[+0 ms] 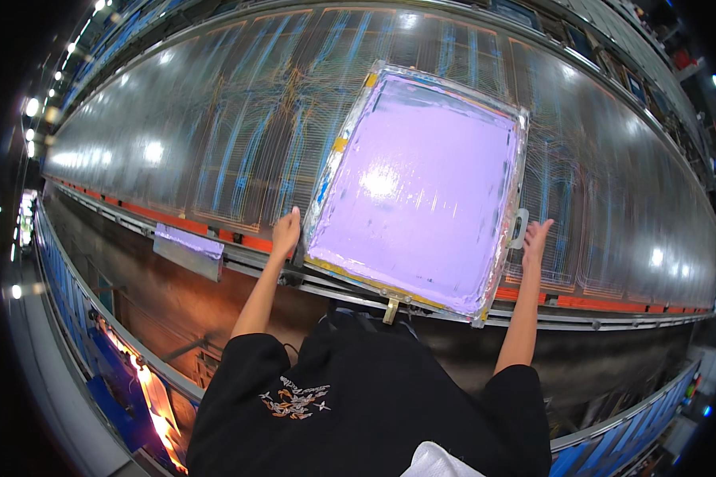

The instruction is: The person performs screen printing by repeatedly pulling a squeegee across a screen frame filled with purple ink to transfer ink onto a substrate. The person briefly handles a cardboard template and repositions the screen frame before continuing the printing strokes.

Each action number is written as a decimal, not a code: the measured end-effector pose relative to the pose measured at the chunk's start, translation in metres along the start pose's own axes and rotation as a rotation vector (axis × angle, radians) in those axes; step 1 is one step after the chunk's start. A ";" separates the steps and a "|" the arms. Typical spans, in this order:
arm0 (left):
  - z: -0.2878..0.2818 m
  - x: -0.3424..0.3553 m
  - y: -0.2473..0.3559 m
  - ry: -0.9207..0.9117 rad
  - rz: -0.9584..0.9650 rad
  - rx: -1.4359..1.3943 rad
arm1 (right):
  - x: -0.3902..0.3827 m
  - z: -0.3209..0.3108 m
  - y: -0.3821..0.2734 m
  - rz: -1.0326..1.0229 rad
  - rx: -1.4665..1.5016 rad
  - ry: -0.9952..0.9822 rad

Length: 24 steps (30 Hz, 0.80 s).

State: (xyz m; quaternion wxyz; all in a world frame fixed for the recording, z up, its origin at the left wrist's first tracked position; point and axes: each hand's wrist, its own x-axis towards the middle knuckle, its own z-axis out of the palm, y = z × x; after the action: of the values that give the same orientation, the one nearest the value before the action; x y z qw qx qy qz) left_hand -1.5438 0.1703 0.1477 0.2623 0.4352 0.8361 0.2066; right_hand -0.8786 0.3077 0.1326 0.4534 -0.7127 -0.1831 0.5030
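A large rectangular printing screen frame (422, 187), its mesh coated in lilac ink, lies tilted on a long glossy printing table (175, 135). My left hand (285, 233) grips the frame's near left edge. My right hand (535, 238) holds the right edge beside a small metal handle (520, 229). A metal tab (391, 308) sticks out from the frame's near edge, above my black shirt.
A squeegee blade (188, 248) smeared with lilac ink rests on the table's near rail (167, 222) to my left. Printed fabric panels with blue and orange lines cover the table. A dark floor strip and blue racks (95, 350) run below the rail.
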 end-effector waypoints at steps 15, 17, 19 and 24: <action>-0.089 -0.060 0.020 -0.512 -0.023 -0.519 | -0.259 0.300 -0.098 -0.911 -0.705 -0.428; -0.108 -0.083 0.031 -0.660 -0.081 -0.653 | -0.308 0.387 -0.123 -0.752 -1.049 -0.534; -0.091 -0.103 0.036 -0.763 -0.024 -0.763 | -0.317 0.452 -0.118 -0.954 -1.171 -0.483; -0.100 -0.118 0.098 -1.043 0.078 -0.875 | -0.279 0.500 -0.112 -1.036 -1.741 -0.356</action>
State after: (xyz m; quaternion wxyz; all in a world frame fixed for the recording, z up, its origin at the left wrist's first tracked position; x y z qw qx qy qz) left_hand -1.4875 0.1124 0.3122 0.7751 0.3614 0.4238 0.2982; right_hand -1.4171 0.3974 0.3378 -0.0927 -0.5430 -0.8338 0.0371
